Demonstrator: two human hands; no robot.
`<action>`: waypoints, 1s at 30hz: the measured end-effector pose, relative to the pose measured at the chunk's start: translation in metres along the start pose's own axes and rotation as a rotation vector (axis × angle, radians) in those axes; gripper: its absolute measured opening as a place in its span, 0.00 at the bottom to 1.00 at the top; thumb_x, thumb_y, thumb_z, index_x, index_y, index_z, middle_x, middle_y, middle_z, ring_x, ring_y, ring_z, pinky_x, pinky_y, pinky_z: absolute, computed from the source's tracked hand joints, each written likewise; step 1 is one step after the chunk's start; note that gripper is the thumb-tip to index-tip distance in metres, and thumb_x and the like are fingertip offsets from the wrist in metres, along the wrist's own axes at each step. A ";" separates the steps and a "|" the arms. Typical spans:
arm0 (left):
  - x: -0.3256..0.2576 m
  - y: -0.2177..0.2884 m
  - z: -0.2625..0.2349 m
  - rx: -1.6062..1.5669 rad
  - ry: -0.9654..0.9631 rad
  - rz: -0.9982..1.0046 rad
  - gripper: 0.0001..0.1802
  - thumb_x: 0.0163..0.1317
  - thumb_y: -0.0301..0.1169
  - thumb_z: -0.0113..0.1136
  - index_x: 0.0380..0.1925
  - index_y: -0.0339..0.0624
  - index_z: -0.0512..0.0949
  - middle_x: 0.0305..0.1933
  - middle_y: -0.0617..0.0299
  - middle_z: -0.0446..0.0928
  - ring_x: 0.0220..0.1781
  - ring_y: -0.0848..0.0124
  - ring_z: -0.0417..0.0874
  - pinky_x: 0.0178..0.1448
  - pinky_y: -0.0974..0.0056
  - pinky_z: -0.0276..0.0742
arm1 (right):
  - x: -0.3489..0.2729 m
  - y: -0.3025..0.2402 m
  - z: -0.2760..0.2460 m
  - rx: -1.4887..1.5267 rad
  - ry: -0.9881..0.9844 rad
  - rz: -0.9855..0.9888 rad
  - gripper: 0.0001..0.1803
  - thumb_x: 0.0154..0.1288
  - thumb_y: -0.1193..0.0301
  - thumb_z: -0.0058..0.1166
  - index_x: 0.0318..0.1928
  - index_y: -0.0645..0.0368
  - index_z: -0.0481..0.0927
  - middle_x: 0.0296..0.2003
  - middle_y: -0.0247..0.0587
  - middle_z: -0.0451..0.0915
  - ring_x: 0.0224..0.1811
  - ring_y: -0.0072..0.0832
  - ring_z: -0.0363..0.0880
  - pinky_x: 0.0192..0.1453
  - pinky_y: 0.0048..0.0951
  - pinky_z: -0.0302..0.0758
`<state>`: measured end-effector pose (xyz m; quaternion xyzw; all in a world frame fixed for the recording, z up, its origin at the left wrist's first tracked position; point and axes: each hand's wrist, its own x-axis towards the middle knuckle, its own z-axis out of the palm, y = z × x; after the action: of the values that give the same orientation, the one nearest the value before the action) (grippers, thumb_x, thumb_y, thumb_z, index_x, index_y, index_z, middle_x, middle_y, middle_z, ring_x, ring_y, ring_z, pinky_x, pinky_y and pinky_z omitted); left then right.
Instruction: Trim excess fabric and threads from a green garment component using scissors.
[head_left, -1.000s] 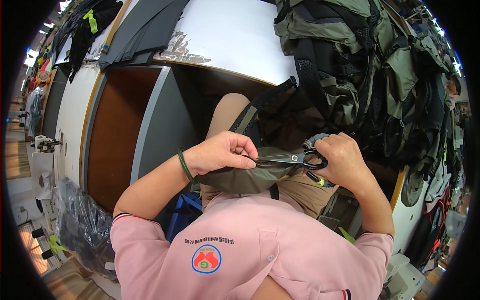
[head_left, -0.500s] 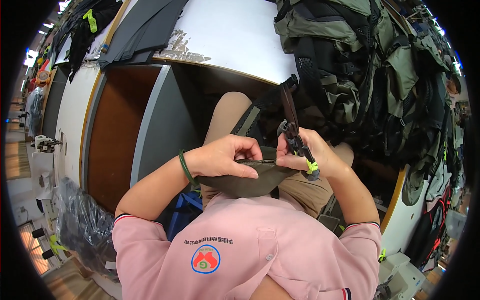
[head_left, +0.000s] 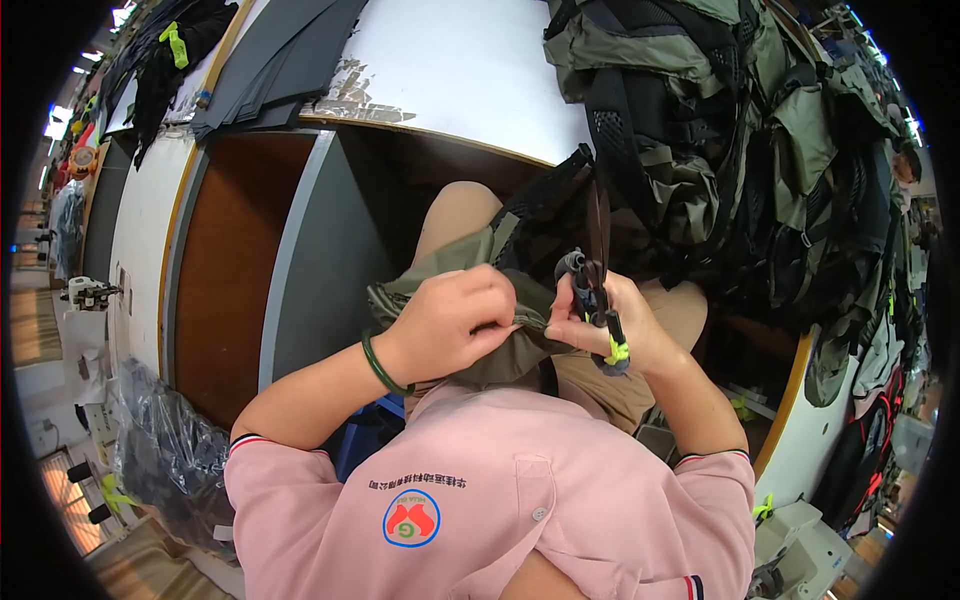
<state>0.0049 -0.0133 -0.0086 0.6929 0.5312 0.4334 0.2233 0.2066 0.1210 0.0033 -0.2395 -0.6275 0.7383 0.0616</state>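
Note:
Olive-green bag fabric (head_left: 505,362) lies bunched over my lap, with a black mesh strap (head_left: 535,195) running away from its far side. My left hand (head_left: 455,325), a green bangle at its wrist, is closed in a pinch on the fabric edge. Close to its right, my right hand (head_left: 630,325) pinches the same edge between thumb and forefinger. Dark scissors (head_left: 599,225), or a similar long tool, also sit in the right hand, blades pointing away and handles wrapped with black and neon-yellow material. The fingertips hide the exact spot gripped.
A white worktable (head_left: 465,75) with a chipped edge stands ahead, bearing stacked dark grey sheets (head_left: 280,65). Olive and black backpacks (head_left: 700,120) pile up at the right. Open compartments with a grey divider (head_left: 305,240) are below. A plastic-wrapped bundle (head_left: 170,450) lies at left.
My left hand has turned over and closed into a tighter pinch. The fabric has folded up, spreading beyond the left hand. The tool in my right hand has tilted more upright.

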 end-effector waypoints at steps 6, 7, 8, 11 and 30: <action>-0.014 -0.002 -0.004 0.294 0.038 0.364 0.07 0.45 0.25 0.64 0.24 0.45 0.75 0.41 0.62 0.82 0.27 0.70 0.76 0.31 0.66 0.67 | -0.016 0.001 0.008 -0.032 -0.065 -0.046 0.17 0.55 0.77 0.71 0.39 0.59 0.73 0.31 0.28 0.75 0.33 0.13 0.73 0.38 0.19 0.73; -0.016 -0.002 -0.005 0.324 0.013 0.403 0.07 0.44 0.26 0.63 0.23 0.45 0.74 0.41 0.61 0.82 0.26 0.71 0.75 0.31 0.66 0.67 | -0.018 0.000 0.009 -0.067 -0.084 -0.052 0.18 0.55 0.76 0.72 0.40 0.59 0.73 0.30 0.29 0.76 0.33 0.13 0.74 0.38 0.19 0.73; -0.016 -0.002 -0.005 0.322 0.010 0.403 0.07 0.44 0.26 0.63 0.23 0.45 0.74 0.41 0.61 0.82 0.26 0.71 0.75 0.31 0.66 0.67 | -0.021 0.000 0.007 -0.082 -0.097 -0.009 0.20 0.53 0.72 0.75 0.39 0.59 0.74 0.29 0.30 0.76 0.31 0.14 0.74 0.37 0.19 0.73; -0.017 -0.001 -0.007 0.331 0.012 0.482 0.07 0.43 0.26 0.62 0.23 0.45 0.74 0.42 0.60 0.82 0.24 0.72 0.73 0.31 0.68 0.65 | -0.029 -0.006 -0.001 -0.249 -0.044 -0.121 0.22 0.51 0.68 0.77 0.36 0.59 0.74 0.28 0.31 0.76 0.30 0.15 0.73 0.34 0.21 0.72; -0.016 0.001 -0.010 0.301 0.054 0.565 0.10 0.41 0.24 0.62 0.23 0.45 0.71 0.41 0.57 0.82 0.21 0.73 0.70 0.28 0.69 0.64 | -0.043 -0.042 -0.057 -1.284 -0.005 -0.369 0.13 0.43 0.66 0.69 0.26 0.57 0.79 0.20 0.38 0.74 0.29 0.36 0.76 0.40 0.35 0.71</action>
<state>-0.0033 -0.0296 -0.0082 0.8265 0.3816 0.4131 -0.0254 0.2603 0.1641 0.0500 -0.1158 -0.9732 0.1963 0.0306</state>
